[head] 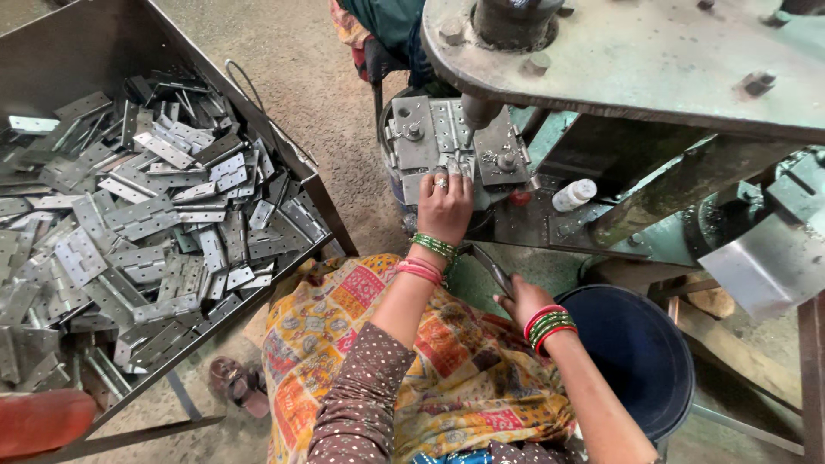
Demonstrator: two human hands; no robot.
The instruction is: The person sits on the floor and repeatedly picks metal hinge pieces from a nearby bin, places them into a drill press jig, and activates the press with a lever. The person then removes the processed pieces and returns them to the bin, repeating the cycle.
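Left hand: your left hand (444,206) reaches forward to the press bed, fingers curled down and pressing on the hinge plate (447,129) that lies on the fixture; a ring shows on one finger, green and pink bangles at the wrist.
Right hand: your right hand (522,301) sits low by your lap, closed around a thin dark lever or tool handle (491,268); what the handle joins to is not clear.
Workpiece: the hinge plate lies flat on the fixture (412,142), just under the round punch (478,110), with your fingertips touching its near edge.
Press: the grey machine head (636,60) overhangs the fixture; the punch looks raised, with a gap above the plate, so by my reading this piece is seated but not yet struck.
Small bottle: a white bottle (573,195) lies on the machine base, right of the fixture, apart from your hand.
Bucket: a dark blue bucket (640,352) stands beside your right knee; you cannot see what is in it.
Stock: the metal tray (51,51) at your left holds a deep heap of loose hinges (146,232), well apart from both hands.
Progress: with the tray so full, much appears left to handle; how many are finished cannot be told.
Floor: a sandal (234,382) rests below the tray's edge.
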